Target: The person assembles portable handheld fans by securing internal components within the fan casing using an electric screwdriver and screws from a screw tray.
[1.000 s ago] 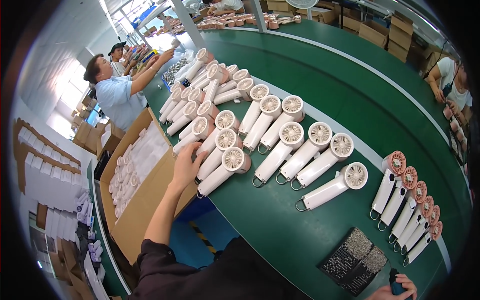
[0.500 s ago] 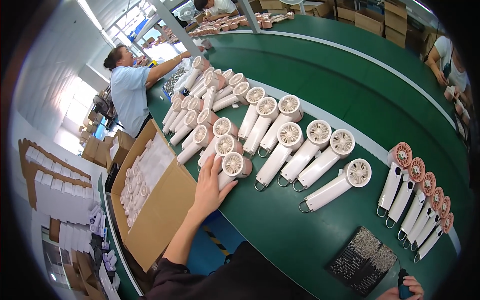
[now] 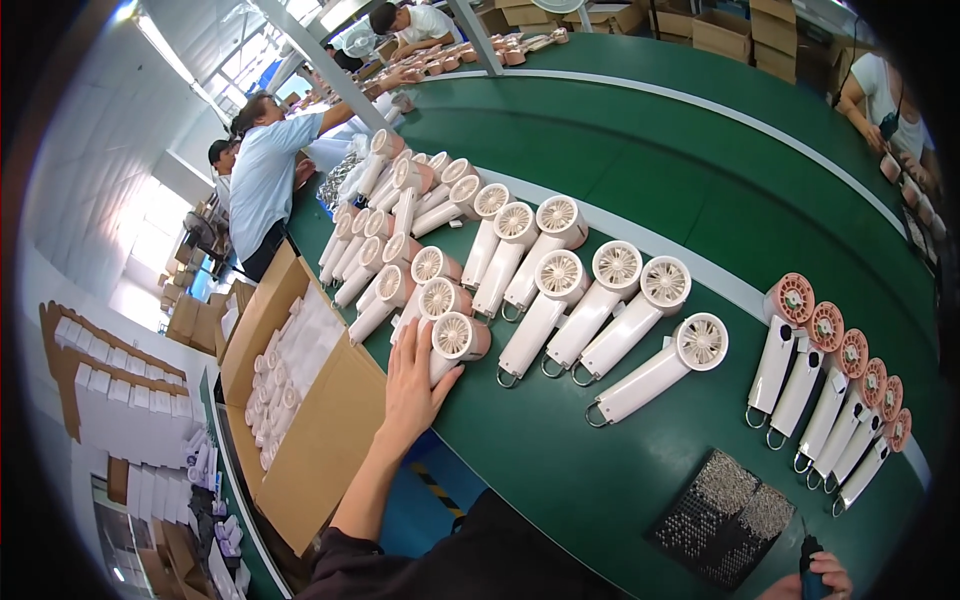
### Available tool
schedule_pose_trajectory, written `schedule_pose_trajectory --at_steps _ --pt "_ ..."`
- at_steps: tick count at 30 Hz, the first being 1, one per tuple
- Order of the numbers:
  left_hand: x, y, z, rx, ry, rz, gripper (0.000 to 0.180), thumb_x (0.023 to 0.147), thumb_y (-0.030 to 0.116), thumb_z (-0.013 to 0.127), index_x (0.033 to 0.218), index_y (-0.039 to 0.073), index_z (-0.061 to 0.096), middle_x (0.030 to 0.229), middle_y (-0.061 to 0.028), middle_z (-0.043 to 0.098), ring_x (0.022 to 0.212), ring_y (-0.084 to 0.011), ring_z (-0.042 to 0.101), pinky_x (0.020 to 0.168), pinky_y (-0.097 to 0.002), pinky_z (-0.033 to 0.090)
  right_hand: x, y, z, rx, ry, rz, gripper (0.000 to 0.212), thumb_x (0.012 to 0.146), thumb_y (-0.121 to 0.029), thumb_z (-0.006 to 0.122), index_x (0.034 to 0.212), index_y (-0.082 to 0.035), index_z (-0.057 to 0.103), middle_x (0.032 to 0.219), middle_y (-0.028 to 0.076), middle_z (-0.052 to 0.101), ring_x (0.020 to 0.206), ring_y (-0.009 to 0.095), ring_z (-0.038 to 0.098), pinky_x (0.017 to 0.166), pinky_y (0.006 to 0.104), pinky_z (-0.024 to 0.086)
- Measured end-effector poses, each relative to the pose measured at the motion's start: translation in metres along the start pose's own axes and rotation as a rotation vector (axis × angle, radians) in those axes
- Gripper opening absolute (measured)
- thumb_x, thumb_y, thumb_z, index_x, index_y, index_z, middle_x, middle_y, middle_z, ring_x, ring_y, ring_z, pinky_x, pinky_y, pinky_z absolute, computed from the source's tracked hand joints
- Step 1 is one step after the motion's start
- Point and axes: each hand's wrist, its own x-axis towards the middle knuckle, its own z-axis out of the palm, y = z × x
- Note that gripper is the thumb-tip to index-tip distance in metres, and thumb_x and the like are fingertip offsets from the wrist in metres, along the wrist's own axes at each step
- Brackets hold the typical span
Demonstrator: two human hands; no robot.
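Low at the right edge, my right hand [image 3: 825, 578] is closed around a dark electric screwdriver [image 3: 811, 572], its thin bit pointing up. My left hand [image 3: 410, 385] grips a white handheld fan [image 3: 459, 338] at the near end of a cluster, thumb on one side of its handle and fingers on the other. The fan lies on the green table, its round grille facing up. Close to the screwdriver sits a black screw tray [image 3: 722, 520] heaped with small screws.
More white handheld fans [image 3: 622, 300] lie across the table. A row of fans with pink heads [image 3: 825, 327] is at the right. An open cardboard box [image 3: 325, 440] of fans stands beside the table's left edge. Co-workers [image 3: 268, 170] are at the far side.
The view has shifted slightly, so the fans sit a little further left. My left hand stays at the same fan, and my right still holds the screwdriver. A second person appears behind the co-worker.
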Motion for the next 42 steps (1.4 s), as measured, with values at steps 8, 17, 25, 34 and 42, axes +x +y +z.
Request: schedule_pose_trajectory --at_steps 8,17,25,34,42 --pt "-0.015 0.016 -0.013 -0.154 0.231 -0.021 0.057 0.079 0.015 0.073 0.127 -0.001 0.045 0.131 -0.0225 0.044 0.117 -0.0403 0.046 0.098 -0.0461 0.038 -0.001 0.006 -0.029 0.170 -0.055 0.076 0.018 0.093 -0.025 0.049 0.102 -0.009 0.045 0.071 0.007 0.051 0.053 0.018 0.049 0.051 0.0343 0.045" --pt "0.016 0.138 0.005 -0.515 0.129 0.454 0.036 0.077 -0.001 0.068 0.112 0.001 0.058 0.108 -0.0155 0.058 0.099 -0.0314 0.054 0.086 -0.0378 0.040 0.002 0.002 -0.005 0.046 0.096 0.089 0.015 0.088 -0.014 0.044 0.090 0.000 0.039 0.066 0.009 0.046 0.043 0.019 0.049 0.041 0.0316 0.047" --pt "0.027 0.228 0.011 -0.674 0.056 0.858 0.029 0.075 -0.002 0.067 0.103 0.002 0.060 0.098 -0.0100 0.061 0.087 -0.0249 0.054 0.084 -0.0356 0.036 0.020 0.020 -0.013 0.062 0.124 0.199 0.017 0.091 -0.002 0.048 0.103 0.002 0.036 0.063 0.008 0.053 0.050 0.015 0.054 0.052 0.0298 0.049" --pt "0.021 0.224 0.027 -0.828 -0.015 0.774 0.022 0.076 -0.005 0.064 0.097 0.001 0.061 0.093 -0.0124 0.062 0.084 -0.0264 0.055 0.079 -0.0345 0.039 0.018 0.044 -0.014 -0.129 -0.065 0.344 0.018 0.090 -0.001 0.057 0.104 0.001 0.046 0.076 0.006 0.056 0.053 0.011 0.055 0.048 0.0255 0.044" --pt "0.032 0.319 -0.015 -0.745 -0.290 1.309 0.036 0.077 0.011 0.071 0.110 0.004 0.061 0.116 -0.0117 0.057 0.109 -0.0320 0.051 0.093 -0.0443 0.040 0.020 0.046 -0.014 -0.108 -0.024 0.341 0.021 0.089 0.001 0.059 0.105 0.001 0.045 0.074 0.004 0.057 0.052 0.009 0.054 0.049 0.0246 0.044"
